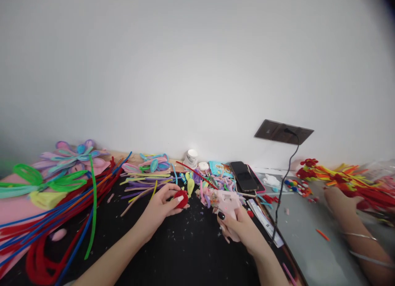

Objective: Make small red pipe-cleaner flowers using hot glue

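My left hand (166, 201) pinches a small red fuzzy coil (180, 199) between thumb and fingers, over the black work surface (191, 253). To its right, my right hand (236, 224) is wrapped round a pale pink boxy thing (228, 200) with small coloured bits at its far left side; its exact kind I cannot make out. Just beyond both hands lie a pale yellow looped pipe-cleaner piece (190, 184) and a heap of short pastel pipe cleaners (224, 183). Purple and yellow pipe cleaners (145, 186) lie beyond the left hand.
Long red and blue pipe cleaners (77, 199) spread on the left. A paper cup (191, 157), a white case (203, 166) and a black phone (243, 177) stand or lie by the wall. A power cable (280, 187) hangs at right. Another person's hand (341, 201) reaches in there.
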Demonstrator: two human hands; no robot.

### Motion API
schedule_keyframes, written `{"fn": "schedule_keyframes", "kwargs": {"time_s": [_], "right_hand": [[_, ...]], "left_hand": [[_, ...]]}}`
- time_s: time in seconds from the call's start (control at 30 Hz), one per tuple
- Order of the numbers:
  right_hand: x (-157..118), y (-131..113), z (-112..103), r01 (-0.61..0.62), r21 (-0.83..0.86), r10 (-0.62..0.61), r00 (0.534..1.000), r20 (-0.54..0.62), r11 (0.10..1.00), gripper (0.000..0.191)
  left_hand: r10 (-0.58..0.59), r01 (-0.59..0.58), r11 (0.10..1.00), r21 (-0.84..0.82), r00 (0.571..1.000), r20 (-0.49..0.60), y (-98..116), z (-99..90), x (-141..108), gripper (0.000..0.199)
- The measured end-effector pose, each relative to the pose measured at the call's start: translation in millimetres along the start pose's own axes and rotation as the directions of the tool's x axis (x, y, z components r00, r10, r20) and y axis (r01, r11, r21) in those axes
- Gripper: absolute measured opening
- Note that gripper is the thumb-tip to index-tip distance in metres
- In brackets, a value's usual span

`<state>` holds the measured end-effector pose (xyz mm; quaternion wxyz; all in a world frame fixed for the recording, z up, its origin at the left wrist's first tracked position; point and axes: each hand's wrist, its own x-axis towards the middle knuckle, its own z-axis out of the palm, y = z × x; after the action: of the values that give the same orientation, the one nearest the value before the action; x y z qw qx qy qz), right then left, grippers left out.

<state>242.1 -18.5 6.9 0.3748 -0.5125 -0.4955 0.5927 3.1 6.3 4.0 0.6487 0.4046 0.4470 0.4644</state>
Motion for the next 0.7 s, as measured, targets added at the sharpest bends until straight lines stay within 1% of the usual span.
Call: {"fn": "schedule_keyframes", "kwargs": {"time_s": [0.1, 0.23, 0.3, 0.4, 0.53, 0.7], "right_hand": [[2, 6, 3, -0.026, 0.044, 0.024, 0.999, 0.031, 0.999, 0.041], [1, 9, 6, -0.036, 0.092, 0.03, 0.997, 0.068, 0.995, 0.043], [1, 11, 5, -0.027, 0.104, 0.02, 0.997, 0.073, 0.994, 0.045], [1, 13, 3, -0.011, 0.11, 0.005, 0.998, 0.058, 0.994, 0.044], [0, 12, 1, 0.024, 0.131, -0.03, 0.999, 0.04, 0.991, 0.042], [-2, 8, 3, 0.046, 0.14, -0.057, 0.996, 0.073, 0.989, 0.042]], "left_hand": [[0.007, -0.008, 0.999, 0.052, 1.0, 0.023, 0, 0.2, -1, 0.032], [0.086, -0.094, 0.978, 0.187, 0.995, 0.05, -1, -1.4, -2, 0.03], [0.101, -0.109, 0.967, 0.232, 0.994, 0.044, -1, -2.1, -2, 0.026], [0.11, -0.119, 0.966, 0.229, 0.993, 0.048, -3, -2.4, -1, 0.024], [0.122, -0.137, 0.972, 0.192, 0.989, 0.087, -7, -1.2, 2, 0.025], [0.141, -0.158, 0.972, 0.174, 0.984, 0.105, -11, -1.1, 1, 0.029]]}}
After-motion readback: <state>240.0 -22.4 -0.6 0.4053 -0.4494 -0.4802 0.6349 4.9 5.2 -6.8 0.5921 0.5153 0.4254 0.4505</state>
